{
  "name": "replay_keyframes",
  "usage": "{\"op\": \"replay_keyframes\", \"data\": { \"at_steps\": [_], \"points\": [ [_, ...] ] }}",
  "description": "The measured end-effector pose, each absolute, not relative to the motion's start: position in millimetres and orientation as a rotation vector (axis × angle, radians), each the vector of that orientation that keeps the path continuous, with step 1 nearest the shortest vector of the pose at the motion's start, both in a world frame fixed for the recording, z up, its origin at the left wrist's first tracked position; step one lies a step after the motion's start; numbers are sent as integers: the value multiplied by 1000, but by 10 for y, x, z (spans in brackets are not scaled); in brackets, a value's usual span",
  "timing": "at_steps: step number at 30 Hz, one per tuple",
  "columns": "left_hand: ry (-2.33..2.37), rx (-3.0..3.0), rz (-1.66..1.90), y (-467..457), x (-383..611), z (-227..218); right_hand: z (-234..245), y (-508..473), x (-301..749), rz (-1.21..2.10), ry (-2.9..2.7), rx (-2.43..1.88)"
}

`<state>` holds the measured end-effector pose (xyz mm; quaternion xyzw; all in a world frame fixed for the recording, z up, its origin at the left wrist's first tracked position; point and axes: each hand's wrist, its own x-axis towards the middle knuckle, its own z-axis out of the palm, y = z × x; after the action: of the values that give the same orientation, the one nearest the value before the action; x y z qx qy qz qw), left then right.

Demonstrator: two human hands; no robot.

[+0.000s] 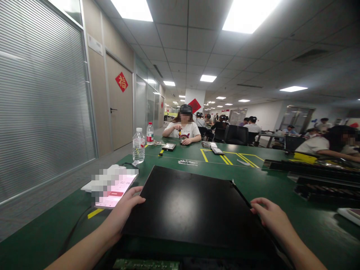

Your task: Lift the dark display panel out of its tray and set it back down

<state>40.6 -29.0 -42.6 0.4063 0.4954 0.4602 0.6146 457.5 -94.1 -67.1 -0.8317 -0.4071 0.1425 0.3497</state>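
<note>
A large, glossy black flat panel lies in front of me, tilted a little, with ceiling light reflected in its middle. My left hand grips its left edge, thumb on the top face and fingers hidden partly behind the side. At the right edge, the curled fingers of my right hand pinch the rim. Below the panel's near edge, part of a green circuit board shows in shadow; what it belongs to is mostly cut off.
The green table bears a lit phone, a water bottle, a red-capped bottle and hard drives. Dark strips lie at right. A person works opposite; others sit farther back.
</note>
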Motion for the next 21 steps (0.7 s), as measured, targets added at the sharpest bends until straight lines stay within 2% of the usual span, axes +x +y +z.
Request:
{"op": "replay_keyframes", "data": {
  "at_steps": [21],
  "points": [
    [1205,969,1073,-166,369,-566,-660,-921,4553,332,-1171,-2237]
  ]
}}
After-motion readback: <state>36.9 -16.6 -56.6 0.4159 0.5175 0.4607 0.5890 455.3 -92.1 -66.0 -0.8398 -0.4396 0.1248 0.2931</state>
